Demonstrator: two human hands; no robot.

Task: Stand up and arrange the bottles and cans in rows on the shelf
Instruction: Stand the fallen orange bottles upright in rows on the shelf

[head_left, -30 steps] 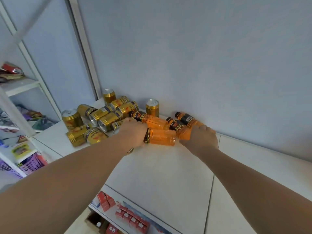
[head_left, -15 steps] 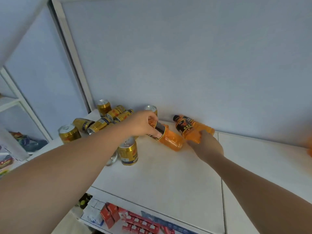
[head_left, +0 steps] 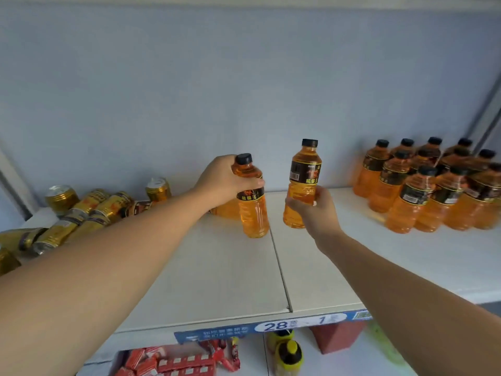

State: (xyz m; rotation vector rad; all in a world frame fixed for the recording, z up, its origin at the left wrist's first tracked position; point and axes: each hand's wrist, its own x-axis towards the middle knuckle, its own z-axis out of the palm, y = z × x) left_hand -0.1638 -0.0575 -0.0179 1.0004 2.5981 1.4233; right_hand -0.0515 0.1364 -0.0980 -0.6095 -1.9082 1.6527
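The left hand (head_left: 225, 180) grips an upright bottle (head_left: 252, 202) by its shoulder, just left of the shelf seam (head_left: 279, 267). The right hand (head_left: 314, 210) is closed around a second bottle (head_left: 303, 183), upright just right of the seam. Standing bottles (head_left: 428, 191) cluster far right of the seam; gold cans (head_left: 89, 210), mostly toppled, lie far left.

Bright, even light; soft shadows; blurred, warped edges.
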